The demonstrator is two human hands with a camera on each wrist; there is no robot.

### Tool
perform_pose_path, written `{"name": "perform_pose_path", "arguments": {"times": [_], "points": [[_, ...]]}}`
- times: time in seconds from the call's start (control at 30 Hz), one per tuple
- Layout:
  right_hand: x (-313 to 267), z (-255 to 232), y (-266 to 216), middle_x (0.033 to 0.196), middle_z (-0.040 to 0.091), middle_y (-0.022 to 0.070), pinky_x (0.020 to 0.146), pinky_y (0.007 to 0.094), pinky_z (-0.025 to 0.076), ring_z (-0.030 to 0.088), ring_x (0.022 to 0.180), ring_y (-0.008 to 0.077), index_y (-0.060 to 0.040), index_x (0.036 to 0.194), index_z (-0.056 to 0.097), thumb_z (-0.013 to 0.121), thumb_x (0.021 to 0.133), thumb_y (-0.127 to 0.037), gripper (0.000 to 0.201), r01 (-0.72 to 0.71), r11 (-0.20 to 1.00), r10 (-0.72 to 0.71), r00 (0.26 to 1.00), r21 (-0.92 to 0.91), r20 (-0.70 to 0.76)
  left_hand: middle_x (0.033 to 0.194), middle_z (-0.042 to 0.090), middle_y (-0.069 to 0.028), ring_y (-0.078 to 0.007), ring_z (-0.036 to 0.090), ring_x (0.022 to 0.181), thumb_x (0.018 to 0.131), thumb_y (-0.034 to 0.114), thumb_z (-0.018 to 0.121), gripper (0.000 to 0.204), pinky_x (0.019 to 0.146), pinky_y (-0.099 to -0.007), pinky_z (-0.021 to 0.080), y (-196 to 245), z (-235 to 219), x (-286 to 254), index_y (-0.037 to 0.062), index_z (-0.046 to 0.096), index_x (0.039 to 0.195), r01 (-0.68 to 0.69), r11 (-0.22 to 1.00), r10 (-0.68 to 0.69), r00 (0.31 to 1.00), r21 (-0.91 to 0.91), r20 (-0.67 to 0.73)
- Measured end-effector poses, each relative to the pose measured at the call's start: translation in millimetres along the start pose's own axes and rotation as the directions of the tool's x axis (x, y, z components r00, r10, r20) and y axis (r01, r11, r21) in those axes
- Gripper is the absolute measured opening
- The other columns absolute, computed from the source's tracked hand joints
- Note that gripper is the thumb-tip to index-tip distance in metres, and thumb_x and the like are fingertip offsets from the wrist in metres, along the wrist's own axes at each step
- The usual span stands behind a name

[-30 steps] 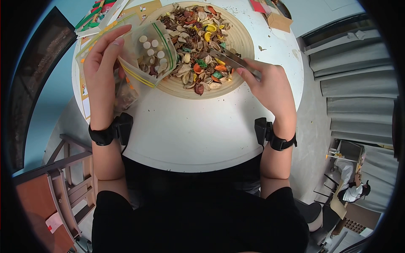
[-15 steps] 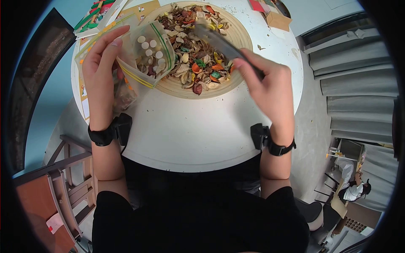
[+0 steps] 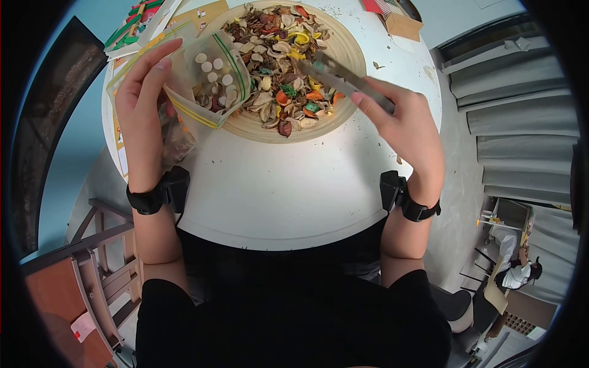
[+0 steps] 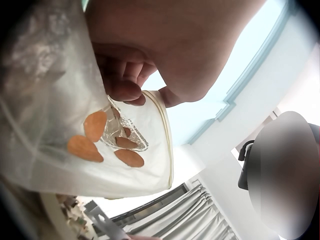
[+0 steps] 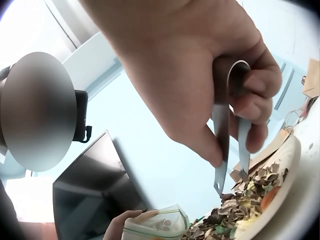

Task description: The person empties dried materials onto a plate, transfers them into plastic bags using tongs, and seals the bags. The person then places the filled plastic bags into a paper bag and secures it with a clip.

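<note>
My left hand point(image 3: 143, 110) pinches the edge of a clear zip bag point(image 3: 215, 110), whose mouth faces the plate; white round pieces and darker bits show inside. In the left wrist view orange-brown oval pieces point(image 4: 95, 126) show through the bag. My right hand point(image 3: 405, 126) grips metal tongs point(image 3: 346, 83), their two arms apart with tips over the dried petals. A round wooden plate point(image 3: 345, 43) carries the heap of dried petals and flowers point(image 3: 270, 52). In the right wrist view the tongs point(image 5: 222, 130) point down at the heap, with nothing visible between the tips.
Another bag point(image 3: 178, 144) lies below my left hand. A tray with red and green items point(image 3: 136, 27) stands at the back left of the white table point(image 3: 282, 196), and a brown box point(image 3: 403, 27) at the back right. Another person point(image 3: 516, 275) is far off at the right.
The tongs swung leftward over the upper heap, then came back to the right with their arms apart. My left hand and the bag have shifted only slightly left.
</note>
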State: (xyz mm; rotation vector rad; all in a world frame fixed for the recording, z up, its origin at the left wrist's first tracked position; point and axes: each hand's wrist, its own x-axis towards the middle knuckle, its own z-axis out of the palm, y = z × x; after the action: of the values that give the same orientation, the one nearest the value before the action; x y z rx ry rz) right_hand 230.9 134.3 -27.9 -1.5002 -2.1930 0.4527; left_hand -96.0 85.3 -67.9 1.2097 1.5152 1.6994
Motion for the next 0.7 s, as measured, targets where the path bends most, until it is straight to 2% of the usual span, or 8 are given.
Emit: {"name": "perform_pose_path", "arguments": {"times": [0.03,0.13,0.33,0.43,0.53,0.63,0.67,0.7], "points": [[-0.2,1.5,2.2,0.058,0.059,0.0187,0.056,0.0354,0.048,0.058,0.049,0.0247,0.0001,0.114,0.075,0.073,0.093,-0.031,0.038,0.026,1.0,-0.025,0.999,-0.012,0.024,0.071,0.054,0.0078,0.0002,0.042,0.057,0.101,0.022,0.058,0.031,0.051,-0.0181,0.032,-0.7,-0.5,0.3,0.009,0.075,0.123,-0.003,1.0,0.003,1.0,-0.003,0.004],[1.1,11.4,-8.5,0.061,0.06,0.0151,0.054,0.0313,0.044,0.05,0.051,0.0158,0.0014,0.12,0.073,0.076,0.093,-0.03,0.042,-0.025,1.0,0.022,0.989,0.019,0.147,0.071,0.054,0.008,0.0003,0.042,0.057,0.101,0.022,0.058,0.031,0.052,-0.018,0.032,0.0,0.6,-0.2,0.0087,0.075,0.123,-0.006,1.0,0.006,1.0,-0.002,0.0],[1.1,18.4,-14.8,0.062,0.057,0.0211,0.054,0.034,0.045,0.048,0.05,0.024,0.0002,0.113,0.076,0.075,0.093,-0.026,0.033,0.008,0.998,0.001,0.99,-0.062,0.138,0.071,0.054,0.0081,0.0004,0.042,0.058,0.101,0.022,0.058,0.031,0.052,-0.018,0.031,2.6,0.6,-1.0,0.0081,0.074,0.123,0.006,1.0,-0.006,1.0,0.016,0.003],[1.8,19.9,-9.0,0.062,0.057,0.0205,0.054,0.0328,0.044,0.046,0.051,0.0209,0.001,0.112,0.076,0.075,0.093,-0.024,0.031,0.035,0.999,-0.031,0.994,-0.037,0.109,0.072,0.055,0.008,0.0001,0.043,0.058,0.101,0.022,0.058,0.031,0.052,-0.018,0.032,3.4,-1.7,-0.6,0.0081,0.074,0.124,0.012,1.0,-0.012,1.0,0.022,0.02],[2.9,16.9,-9.0,0.06,0.057,0.0227,0.054,0.0362,0.046,0.054,0.049,0.0328,-0.0033,0.109,0.078,0.074,0.093,-0.023,0.026,0.034,0.999,-0.033,0.998,-0.015,0.052,0.072,0.056,0.0077,-0.0001,0.044,0.057,0.101,0.021,0.058,0.03,0.052,-0.018,0.033,3.2,-2.3,-0.4,0.0078,0.074,0.123,0.005,1.0,-0.005,0.999,0.013,0.036],[3.8,12.7,-4.7,0.063,0.06,0.0231,0.053,0.033,0.045,0.051,0.047,0.025,-0.0014,0.112,0.077,0.074,0.093,-0.023,0.028,0.021,1.0,-0.02,0.999,0.016,-0.031,0.072,0.057,0.0069,-0.0005,0.045,0.056,0.101,0.02,0.059,0.029,0.051,-0.018,0.034,3.4,-1.8,-1.1,0.007,0.074,0.123,0.013,1.0,-0.012,0.999,-0.008,0.037],[3.2,12.3,-6.5,0.063,0.062,0.0198,0.053,0.0295,0.044,0.048,0.049,0.0148,0.0011,0.114,0.075,0.075,0.093,-0.021,0.03,0.028,0.996,-0.022,0.997,0.081,-0.071,0.072,0.057,0.0066,-0.0006,0.046,0.056,0.101,0.02,0.059,0.029,0.051,-0.018,0.035,4.0,-2.4,-1.3,0.0067,0.073,0.123,0.021,1.0,-0.02,0.999,-0.015,0.035],[2.7,11.9,-10.4,0.063,0.063,0.0176,0.053,0.0285,0.044,0.048,0.05,0.0129,0.0015,0.114,0.076,0.076,0.093,-0.02,0.03,0.025,0.991,-0.016,0.997,0.129,-0.072,0.072,0.058,0.0064,-0.0006,0.046,0.056,0.101,0.02,0.059,0.029,0.051,-0.018,0.035,5.2,-2.7,-1.6,0.0065,0.073,0.123,0.011,1.0,-0.011,0.999,-0.021,0.04]]}}
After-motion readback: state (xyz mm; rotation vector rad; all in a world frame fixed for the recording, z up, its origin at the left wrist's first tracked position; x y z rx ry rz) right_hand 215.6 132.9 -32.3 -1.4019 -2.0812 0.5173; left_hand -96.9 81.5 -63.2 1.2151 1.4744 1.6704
